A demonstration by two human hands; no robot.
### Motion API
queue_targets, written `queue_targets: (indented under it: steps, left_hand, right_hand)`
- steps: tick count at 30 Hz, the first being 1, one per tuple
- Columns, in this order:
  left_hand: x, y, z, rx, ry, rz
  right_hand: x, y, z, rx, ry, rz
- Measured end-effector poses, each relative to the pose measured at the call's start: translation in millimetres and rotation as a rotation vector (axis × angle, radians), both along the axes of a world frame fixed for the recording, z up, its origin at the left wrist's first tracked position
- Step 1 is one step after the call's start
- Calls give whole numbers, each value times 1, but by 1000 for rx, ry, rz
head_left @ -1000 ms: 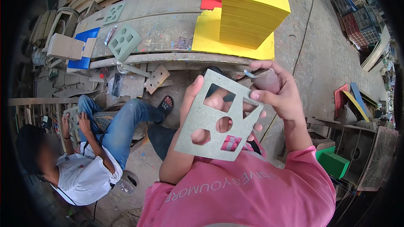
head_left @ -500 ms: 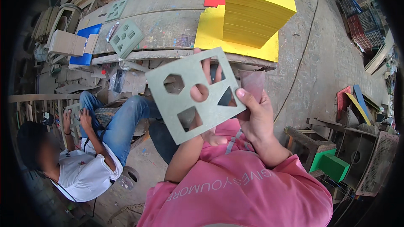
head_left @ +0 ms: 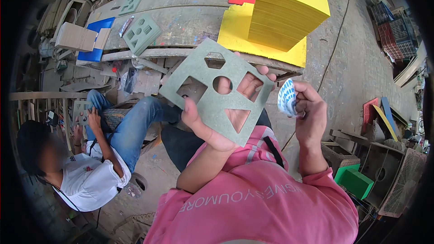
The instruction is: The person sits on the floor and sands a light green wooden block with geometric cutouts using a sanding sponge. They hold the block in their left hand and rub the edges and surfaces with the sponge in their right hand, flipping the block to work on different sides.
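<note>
My left hand (head_left: 209, 134) is closed round a square grey-green board (head_left: 216, 105), its thumb on the near face and its fingers behind, showing through the holes. The board has a round hole in the middle, with a hexagon, a triangle and square openings around it. It is tilted above my lap. To its right, apart from it, my right hand (head_left: 313, 114) pinches a small curled piece of sandpaper (head_left: 286, 99), with its white, blue-printed back showing.
On the bench (head_left: 181, 22) lie a stack of similar boards (head_left: 143, 35), another cut-out board (head_left: 131, 3), and a tall yellow stack (head_left: 289, 18). Left, a seated person (head_left: 88, 176) holds a similar board. A stool (head_left: 339, 158) with green blocks (head_left: 356, 181) stands right.
The board has been turned and is now gripped by my left thumb from the near side. My right hand has left the board and moved right, the sandpaper turned to its printed back.
</note>
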State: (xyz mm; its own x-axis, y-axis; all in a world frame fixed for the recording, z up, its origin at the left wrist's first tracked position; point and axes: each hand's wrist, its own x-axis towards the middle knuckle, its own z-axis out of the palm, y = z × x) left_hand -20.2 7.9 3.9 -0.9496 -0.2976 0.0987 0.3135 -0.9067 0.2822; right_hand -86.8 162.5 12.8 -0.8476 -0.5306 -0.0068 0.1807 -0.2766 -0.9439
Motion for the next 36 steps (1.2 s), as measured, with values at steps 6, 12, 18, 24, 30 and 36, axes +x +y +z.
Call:
queue_targets:
  steps: [6,12,18,24,30,36]
  left_hand:
    - [0,0,10,56,-58,-10]
    - [6,1,2,-169,-24,67]
    - [4,9,-6,-156,240,109]
    - [6,5,-5,-317,235,63]
    - [20,4,-18,-343,152,65]
    - [37,12,-22,-12,-10,0]
  right_hand:
    - [-2,-13,7,288,426,-48]
    - [2,-28,9,249,576,-83]
    - [-6,-24,10,288,934,-79]
    - [5,-30,11,210,764,-100]
    - [5,-36,12,237,758,-122]
    - [4,-39,23,302,863,-137]
